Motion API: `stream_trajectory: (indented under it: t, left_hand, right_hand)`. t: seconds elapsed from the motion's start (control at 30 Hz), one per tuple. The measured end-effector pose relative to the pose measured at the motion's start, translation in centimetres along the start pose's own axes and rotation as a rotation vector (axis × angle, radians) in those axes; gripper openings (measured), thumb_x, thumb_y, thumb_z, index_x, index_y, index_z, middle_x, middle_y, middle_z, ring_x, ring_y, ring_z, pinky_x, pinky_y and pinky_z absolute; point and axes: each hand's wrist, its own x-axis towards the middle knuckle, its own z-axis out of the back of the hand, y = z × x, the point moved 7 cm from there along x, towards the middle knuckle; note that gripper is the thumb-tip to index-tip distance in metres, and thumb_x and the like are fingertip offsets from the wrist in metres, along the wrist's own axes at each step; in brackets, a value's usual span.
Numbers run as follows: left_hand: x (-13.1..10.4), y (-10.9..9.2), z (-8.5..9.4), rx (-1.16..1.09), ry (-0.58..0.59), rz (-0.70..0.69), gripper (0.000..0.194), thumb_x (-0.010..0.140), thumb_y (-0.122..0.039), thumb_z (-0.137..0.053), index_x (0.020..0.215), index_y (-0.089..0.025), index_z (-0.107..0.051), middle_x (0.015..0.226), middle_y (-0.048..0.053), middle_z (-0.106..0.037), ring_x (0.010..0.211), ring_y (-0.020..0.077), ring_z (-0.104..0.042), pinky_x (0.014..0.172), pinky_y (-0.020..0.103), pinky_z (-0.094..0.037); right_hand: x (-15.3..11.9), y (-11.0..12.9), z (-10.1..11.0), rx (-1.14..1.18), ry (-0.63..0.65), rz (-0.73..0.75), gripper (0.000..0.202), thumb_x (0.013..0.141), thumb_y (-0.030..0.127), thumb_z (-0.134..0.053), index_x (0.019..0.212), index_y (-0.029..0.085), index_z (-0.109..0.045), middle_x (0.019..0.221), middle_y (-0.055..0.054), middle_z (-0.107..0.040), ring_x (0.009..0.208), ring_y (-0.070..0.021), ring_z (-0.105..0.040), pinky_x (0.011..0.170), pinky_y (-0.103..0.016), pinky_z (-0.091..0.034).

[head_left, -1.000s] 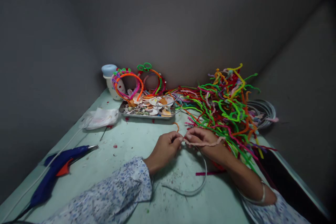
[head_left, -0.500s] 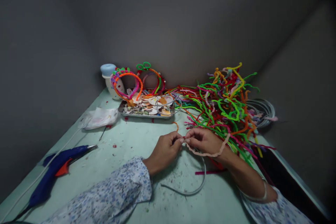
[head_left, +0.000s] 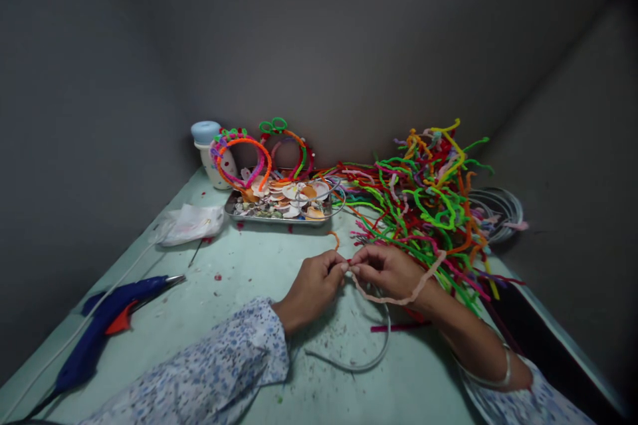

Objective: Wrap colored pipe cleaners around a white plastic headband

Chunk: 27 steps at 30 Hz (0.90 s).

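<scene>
Fingertips of both hands meet on one end of a pale pink pipe cleaner (head_left: 399,297): left hand (head_left: 313,285) and right hand (head_left: 386,269) each pinched shut on it, where a thin grey headband (head_left: 371,358) rises from the counter (head_left: 239,265). Since a second ago the cleaner's free length has swung from lying across the right wrist to a sagging loop below it. Beyond: pipe cleaner heap (head_left: 423,202), tray (head_left: 279,209), glue gun (head_left: 107,319).

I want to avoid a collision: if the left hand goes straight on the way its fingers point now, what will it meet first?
Probably the right hand: the left hand points right, and their fingertips nearly touch over the pink pipe cleaner.
</scene>
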Motion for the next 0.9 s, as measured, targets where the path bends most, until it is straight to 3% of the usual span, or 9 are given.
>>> stream_trajectory:
  t: [0.3,0.5,0.9]
  left_hand:
    - [0.1,0.2,0.0,-0.015,-0.015,0.006,0.023,0.086,-0.032,-0.044,0.076,-0.017,-0.057,0.060,-0.003,-0.053,0.052,0.0096,-0.045,0.053,0.021,-0.034]
    - [0.1,0.2,0.1,0.009,-0.013,0.017,0.023,0.085,-0.032,-0.044,0.075,-0.017,-0.057,0.058,-0.004,-0.052,0.052,0.0099,-0.044,0.053,0.021,-0.032]
    - [0.2,0.4,0.2,-0.002,-0.019,0.045,0.023,0.085,-0.033,-0.045,0.074,-0.017,-0.057,0.057,-0.004,-0.051,0.050,0.0100,-0.042,0.052,0.021,-0.031]
  right_hand:
    - [-0.3,1.3,0.1,-0.219,-0.028,0.115,0.012,0.079,0.025,-0.055,0.078,0.018,-0.065,0.069,-0.001,-0.067,0.063,-0.0144,-0.058,0.058,-0.024,-0.043]
    - [-0.6,1.6,0.0,-0.394,-0.045,0.200,0.014,0.081,0.025,-0.053,0.083,0.019,-0.066,0.071,-0.001,-0.067,0.062,-0.0140,-0.058,0.057,-0.023,-0.041]
    - [-1.1,2.7,-0.5,-0.531,-0.062,0.286,0.015,0.083,0.019,-0.051,0.088,0.019,-0.065,0.077,-0.003,-0.067,0.069,-0.0158,-0.059,0.062,-0.026,-0.042]
